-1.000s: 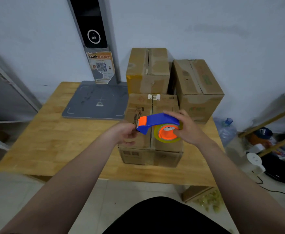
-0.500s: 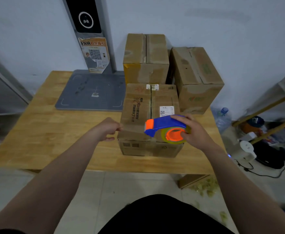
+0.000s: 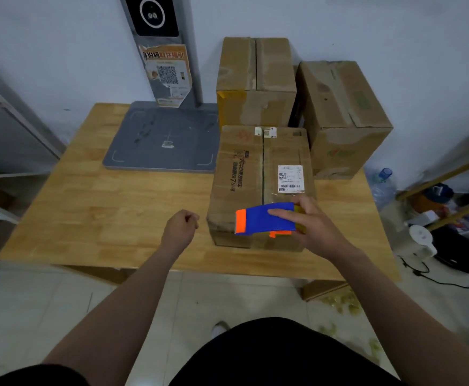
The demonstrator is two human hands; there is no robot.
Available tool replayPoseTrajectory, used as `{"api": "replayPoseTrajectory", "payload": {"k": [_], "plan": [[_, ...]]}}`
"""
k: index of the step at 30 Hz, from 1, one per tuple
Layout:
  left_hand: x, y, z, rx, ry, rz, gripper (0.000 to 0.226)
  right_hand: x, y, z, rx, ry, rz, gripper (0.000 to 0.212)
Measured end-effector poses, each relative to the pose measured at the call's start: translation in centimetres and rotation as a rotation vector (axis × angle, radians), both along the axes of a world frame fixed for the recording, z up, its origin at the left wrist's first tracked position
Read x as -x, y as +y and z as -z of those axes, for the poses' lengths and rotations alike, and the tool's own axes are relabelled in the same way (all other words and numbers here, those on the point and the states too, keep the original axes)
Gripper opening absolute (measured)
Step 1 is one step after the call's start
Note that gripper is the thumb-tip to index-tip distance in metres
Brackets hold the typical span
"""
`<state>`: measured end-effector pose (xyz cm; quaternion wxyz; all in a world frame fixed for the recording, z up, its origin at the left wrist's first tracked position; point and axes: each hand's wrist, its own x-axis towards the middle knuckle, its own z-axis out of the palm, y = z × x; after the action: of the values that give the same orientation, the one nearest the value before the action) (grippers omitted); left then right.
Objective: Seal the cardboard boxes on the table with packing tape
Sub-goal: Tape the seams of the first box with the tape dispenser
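1. The left hand (image 3: 181, 227) has come off the near left corner of the front box (image 3: 241, 176), where it rested half a second ago. It now hovers over the bench (image 3: 102, 218) just left of that box, back of the hand up, fingers curled into a fist with nothing visible in it.
2. The right hand (image 3: 314, 229) still grips the tape dispenser (image 3: 265, 218), one finger lying along its blue top and the rest wrapped round the far side.
3. The dispenser has turned over. Earlier the orange core of the roll faced the camera; now the blue back faces up and only a sliver of orange shows beneath it. Its orange end points left.
4. It sits at the near edge of the front box's top, across the centre seam; whether it touches the cardboard I cannot tell.
5. The front box stands by the bench's near edge, right of the middle, flaps closed, with a white shipping label (image 3: 290, 178) on the right flap.
6. At the far edge stands a taller box (image 3: 255, 79), with another box (image 3: 344, 115) at the far right corner, turned at an angle. A grey platform (image 3: 163, 137) lies to their left.
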<state>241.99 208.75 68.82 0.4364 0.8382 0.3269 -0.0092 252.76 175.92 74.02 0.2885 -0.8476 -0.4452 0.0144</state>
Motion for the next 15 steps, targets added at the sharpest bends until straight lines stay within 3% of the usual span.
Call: {"api": "replayPoseTrajectory", "payload": {"k": [6, 9, 15], "plan": [[-0.2, 0.0, 2.0, 0.015, -0.091, -0.085, 0.019, 0.0, 1.1, 0.1, 0.038, -0.048, 0.014, 0.081], [-1.0, -0.3, 3.0, 0.110, -0.080, -0.104, 0.018, 0.1, 1.4, 0.2, 0.068, -0.038, 0.024, 0.079], [-1.9, -2.1, 4.2, 0.085, -0.079, -0.101, 0.021, -0.2, 2.5, 0.3, 0.127, -0.038, 0.063, 0.078]]}}
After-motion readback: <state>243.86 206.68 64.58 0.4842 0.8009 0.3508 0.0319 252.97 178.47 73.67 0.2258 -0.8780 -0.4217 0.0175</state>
